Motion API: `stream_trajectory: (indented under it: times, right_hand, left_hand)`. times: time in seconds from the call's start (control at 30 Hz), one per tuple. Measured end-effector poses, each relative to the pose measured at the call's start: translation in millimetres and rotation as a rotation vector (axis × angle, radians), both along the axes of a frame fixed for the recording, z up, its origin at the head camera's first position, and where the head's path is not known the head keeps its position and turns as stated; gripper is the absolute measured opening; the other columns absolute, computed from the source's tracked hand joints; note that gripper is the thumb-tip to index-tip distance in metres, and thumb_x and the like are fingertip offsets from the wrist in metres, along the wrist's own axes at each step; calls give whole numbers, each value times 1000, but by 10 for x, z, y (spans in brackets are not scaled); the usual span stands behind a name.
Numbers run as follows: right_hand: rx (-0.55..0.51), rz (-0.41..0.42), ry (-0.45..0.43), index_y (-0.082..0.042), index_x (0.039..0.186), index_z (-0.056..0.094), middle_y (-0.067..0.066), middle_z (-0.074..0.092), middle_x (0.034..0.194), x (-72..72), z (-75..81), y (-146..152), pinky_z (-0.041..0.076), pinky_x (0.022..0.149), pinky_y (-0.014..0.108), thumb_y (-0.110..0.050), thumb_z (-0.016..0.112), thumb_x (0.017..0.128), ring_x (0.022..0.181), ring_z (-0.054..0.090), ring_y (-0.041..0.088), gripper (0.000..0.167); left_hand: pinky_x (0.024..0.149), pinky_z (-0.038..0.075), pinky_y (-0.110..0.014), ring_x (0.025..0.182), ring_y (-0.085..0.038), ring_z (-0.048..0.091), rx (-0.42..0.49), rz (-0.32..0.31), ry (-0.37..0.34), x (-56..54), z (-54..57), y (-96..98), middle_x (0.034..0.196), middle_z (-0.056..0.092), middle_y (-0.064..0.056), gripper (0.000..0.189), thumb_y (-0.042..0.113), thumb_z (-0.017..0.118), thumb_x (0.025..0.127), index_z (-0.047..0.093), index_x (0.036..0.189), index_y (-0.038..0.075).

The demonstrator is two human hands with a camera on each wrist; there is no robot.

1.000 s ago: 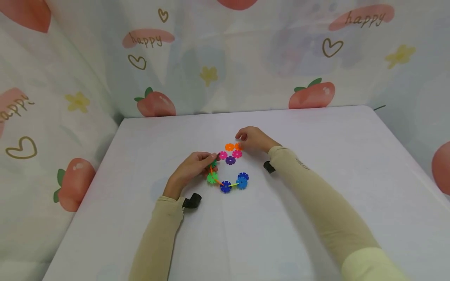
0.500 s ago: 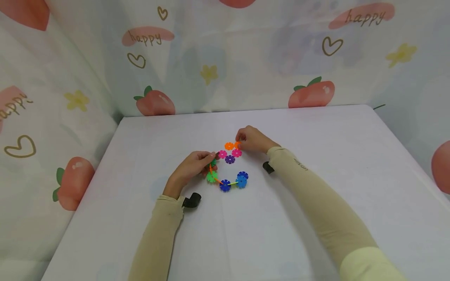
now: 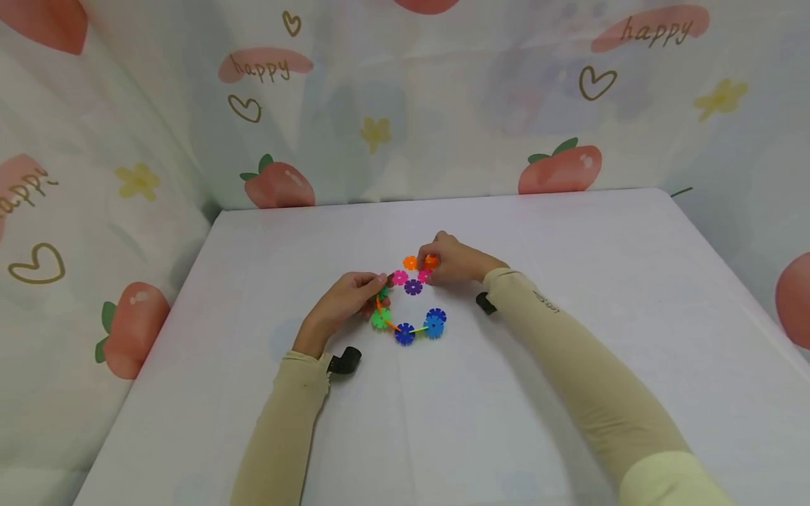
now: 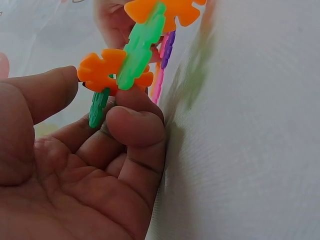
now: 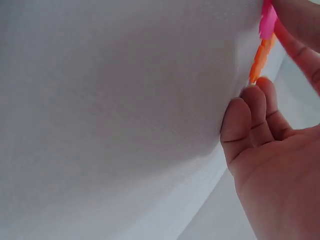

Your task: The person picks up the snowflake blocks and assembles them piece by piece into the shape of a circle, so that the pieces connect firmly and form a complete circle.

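Note:
My left hand point(image 3: 344, 302) pinches the far left end of a curved chain of plastic snowflake discs. In the left wrist view the thumb and fingers are at an orange disc point(image 4: 100, 70), joined to a dark green disc point(image 4: 98, 109) and a light green disc point(image 4: 142, 50). The chain runs on to a dark blue disc point(image 3: 405, 334) and a light blue disc point(image 3: 434, 327). My right hand point(image 3: 458, 260) pinches a pink disc point(image 5: 267, 22), with an orange disc point(image 5: 259, 62) just beyond it. A purple disc point(image 3: 413, 287) lies between the hands.
Another pink disc point(image 3: 400, 277) and another orange disc point(image 3: 410, 262) are close to the right fingertips. A white cloth covers the table point(image 3: 538, 422). Behind it hangs a printed curtain point(image 3: 443, 105).
My right hand has shifted slightly left and nearer, from the orange disc to the pink one beside it. My left hand keeps its hold, and the chain stays in place.

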State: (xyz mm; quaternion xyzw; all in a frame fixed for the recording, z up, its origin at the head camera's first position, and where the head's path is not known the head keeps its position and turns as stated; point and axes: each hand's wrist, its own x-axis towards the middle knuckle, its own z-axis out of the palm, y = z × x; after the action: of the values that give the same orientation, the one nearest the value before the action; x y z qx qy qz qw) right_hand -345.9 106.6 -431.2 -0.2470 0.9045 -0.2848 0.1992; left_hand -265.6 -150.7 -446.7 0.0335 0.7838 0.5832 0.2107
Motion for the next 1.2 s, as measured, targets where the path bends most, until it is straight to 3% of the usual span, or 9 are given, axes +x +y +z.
stream_trajectory:
  times: [0.13,0.33,0.57,0.73,0.97,1.2]
  right_hand:
    - [4,16,33,-8,105,67,16,52,114,-1,-8,11,48,94,43,-10,81,94,113,48,33,18]
    - [-95,15,26,-4,99,63,10,62,92,25,72,15,51,82,36,-4,77,96,89,57,27,14]
    - [-206,-54,-19,-1,105,64,13,67,96,59,191,-61,56,77,31,-2,72,101,82,63,25,9]
    - [-282,-23,-62,1,108,67,12,69,95,83,203,-138,54,71,29,-2,67,102,77,62,23,7]
    - [-364,16,-101,4,108,66,17,70,92,110,199,-237,50,63,27,-2,68,102,74,63,31,8]
    - [-357,9,-100,3,107,67,11,68,86,145,164,-314,49,61,26,-1,68,101,66,58,17,7]
  left_hand:
    - [67,46,-26,77,-19,55,9,-3,-7,-6,-17,-2,95,71,-9,43,37,57,113,71,128,-1]
    - [67,45,-26,76,-19,54,3,-1,-6,-10,-28,-15,94,71,-9,43,37,57,113,72,128,-1]
    - [66,45,-25,75,-18,53,11,-14,-6,-9,0,-18,93,71,-8,41,35,57,113,71,128,-1]
    - [64,45,-25,74,-17,53,16,-15,7,0,19,-11,92,71,-7,40,32,57,113,71,127,-3]
    - [65,45,-24,74,-17,54,27,-26,30,-16,-13,7,90,71,-6,38,30,57,113,71,126,-3]
    - [65,44,-25,73,-17,53,38,-44,48,-19,-24,3,89,70,-6,36,26,57,114,71,126,-4]
